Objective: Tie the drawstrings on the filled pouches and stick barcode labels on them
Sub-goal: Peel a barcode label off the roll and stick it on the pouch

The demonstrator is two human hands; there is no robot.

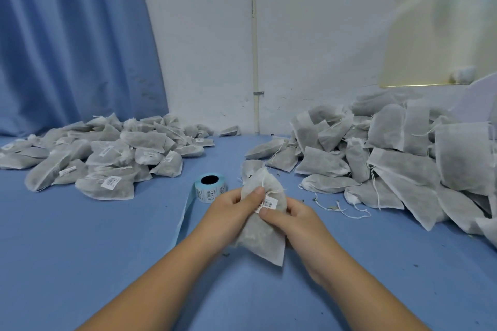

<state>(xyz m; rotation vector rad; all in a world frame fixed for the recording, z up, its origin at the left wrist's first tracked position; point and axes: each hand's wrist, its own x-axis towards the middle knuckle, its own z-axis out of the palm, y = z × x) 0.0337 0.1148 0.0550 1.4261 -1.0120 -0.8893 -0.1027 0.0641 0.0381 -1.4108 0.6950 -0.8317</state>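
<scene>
A filled white fabric pouch is held above the blue table between both my hands. My left hand grips its upper left side, thumb pressed near the gathered neck. My right hand grips the right side, thumb lying on a barcode label on the pouch's front. The drawstring shows at the neck, bunched. A roll of barcode labels on blue backing stands just behind my left hand, its empty strip trailing toward me.
A heap of labelled pouches lies at the back left. A bigger heap of unlabelled pouches with loose strings fills the right side. The blue table ends at a white wall and blue curtain.
</scene>
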